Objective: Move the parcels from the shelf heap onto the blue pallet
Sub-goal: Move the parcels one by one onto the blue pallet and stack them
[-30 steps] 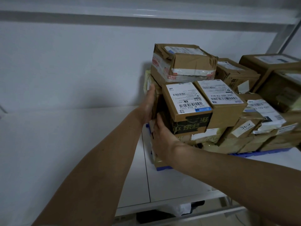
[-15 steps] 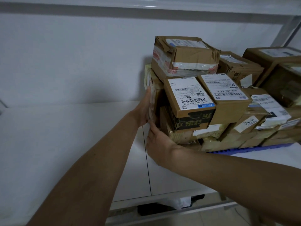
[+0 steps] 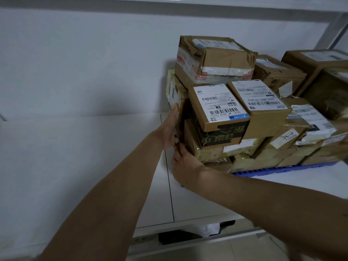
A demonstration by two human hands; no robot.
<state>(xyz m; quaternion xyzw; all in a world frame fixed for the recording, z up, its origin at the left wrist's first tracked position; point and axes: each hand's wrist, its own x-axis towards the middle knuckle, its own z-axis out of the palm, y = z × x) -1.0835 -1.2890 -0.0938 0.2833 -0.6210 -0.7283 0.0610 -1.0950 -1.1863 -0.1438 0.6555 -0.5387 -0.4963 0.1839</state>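
Both hands work at the near-left corner of the stack on the blue pallet (image 3: pixel 282 167), which lies on the white shelf (image 3: pixel 75 166). The left hand (image 3: pixel 169 129) lies flat, fingers straight, against the outer face of an upright parcel (image 3: pixel 174 91) at the stack's left end; this grip is released and only presses. The right hand (image 3: pixel 183 162) sits just below and right of the left, at the corner of the bottom boxes; whether its fingers curl round an edge cannot be told from here. The step appears to be squaring that end parcel into the stack. To do it well, push level and inward, not upward: directly right of the left hand rests the labelled box (image 3: pixel 218 108), and above it the taped box (image 3: pixel 212 59), both tilted and likely to shift. Keep the right hand low as a stop, and release only when the parcel stands unaided.
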